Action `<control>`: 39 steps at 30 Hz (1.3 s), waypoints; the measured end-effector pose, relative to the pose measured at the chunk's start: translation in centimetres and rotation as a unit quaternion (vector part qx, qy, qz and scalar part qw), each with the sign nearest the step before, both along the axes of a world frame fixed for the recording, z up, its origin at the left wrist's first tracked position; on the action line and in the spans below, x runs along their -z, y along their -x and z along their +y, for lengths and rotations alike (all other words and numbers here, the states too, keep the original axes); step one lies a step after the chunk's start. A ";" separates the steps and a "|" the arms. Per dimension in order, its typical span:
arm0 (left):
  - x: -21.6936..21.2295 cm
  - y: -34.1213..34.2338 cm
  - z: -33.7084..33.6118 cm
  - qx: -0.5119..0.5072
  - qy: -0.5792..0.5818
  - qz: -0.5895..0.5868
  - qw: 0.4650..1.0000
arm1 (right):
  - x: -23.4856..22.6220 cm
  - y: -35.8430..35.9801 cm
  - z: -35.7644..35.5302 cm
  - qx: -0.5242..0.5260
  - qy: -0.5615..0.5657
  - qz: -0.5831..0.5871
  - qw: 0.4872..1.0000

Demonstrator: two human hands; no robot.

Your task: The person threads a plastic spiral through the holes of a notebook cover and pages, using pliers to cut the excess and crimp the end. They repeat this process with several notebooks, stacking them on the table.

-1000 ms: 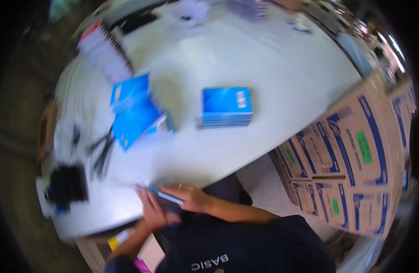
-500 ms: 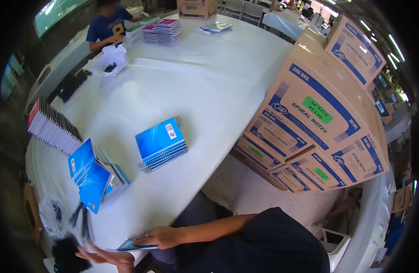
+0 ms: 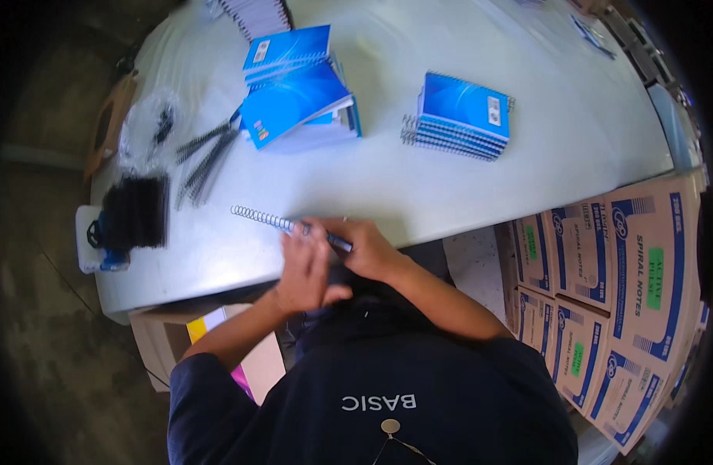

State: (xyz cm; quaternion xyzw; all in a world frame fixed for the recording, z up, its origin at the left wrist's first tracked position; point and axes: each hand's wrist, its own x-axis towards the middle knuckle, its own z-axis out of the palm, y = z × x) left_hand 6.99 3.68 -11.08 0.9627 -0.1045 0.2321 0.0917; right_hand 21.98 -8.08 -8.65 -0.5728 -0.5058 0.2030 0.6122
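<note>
Edge-on at the table's near side is a blue notebook [image 3: 339, 242], gripped between the thumb and fingers of my right hand [image 3: 368, 248]. A wire spiral coil [image 3: 252, 214] runs along its spine and sticks out past it to the left. My left hand [image 3: 304, 267] lies against the coil and notebook with fingers stretched and thumb apart. It covers part of both, so how far the coil is threaded cannot be seen.
Ahead stand a leaning pile of blue notebooks [image 3: 294, 105] and a neat coiled stack [image 3: 465, 116]. Loose dark coils [image 3: 209, 159], a black coil bundle [image 3: 136, 211] and a plastic bag [image 3: 146, 136] lie left. Cartons [image 3: 643, 271] rise at right; an open box [image 3: 159, 341] sits below the table edge.
The view has swung down and left toward my hands. My left hand, earlier apart from the notebook, now touches the coil on it. My right hand still grips the notebook.
</note>
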 end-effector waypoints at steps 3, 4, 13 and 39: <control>-5.3 -4.5 2.0 -0.129 -0.082 -0.110 0.982 | 0.4 0.3 0.2 -0.011 0.044 0.016 0.999; -6.5 -6.2 2.4 -0.153 -0.083 -0.138 0.975 | 0.6 0.5 0.3 -0.021 0.059 0.013 0.998; -2.7 -1.8 -0.3 -0.087 -0.064 -0.047 0.993 | 0.1 -0.3 0.8 -0.016 0.055 0.095 0.994; -13.1 -7.2 3.8 -0.020 0.238 0.244 0.940 | 1.0 -0.1 2.4 0.075 -0.006 0.076 0.994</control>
